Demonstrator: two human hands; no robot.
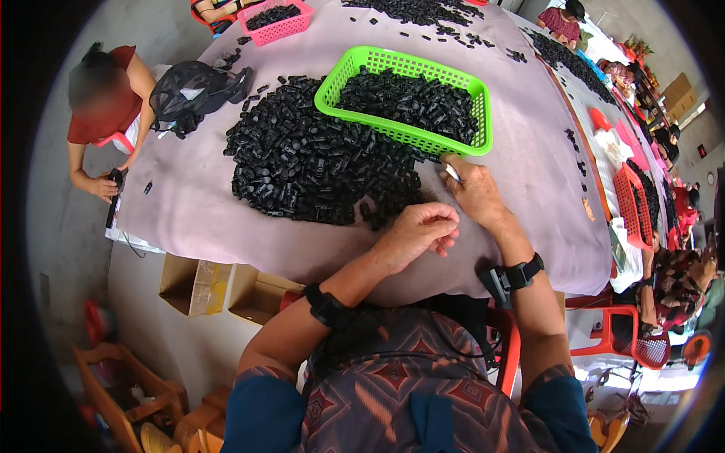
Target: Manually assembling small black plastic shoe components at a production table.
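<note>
Black parts (317, 162) lie heaped toward the table's (551, 226) near edge, where the left hand (421, 230), fingers curled, contents unclear, could brush some off. The right hand (477, 195) pinches a small white object (452, 172) beside the green basket (485, 128); a knock might spill it.

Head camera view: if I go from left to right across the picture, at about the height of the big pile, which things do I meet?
Co-worker in a dark red top → black mesh item → big pile of black pieces → the wearer's right hand → red basket.
</note>
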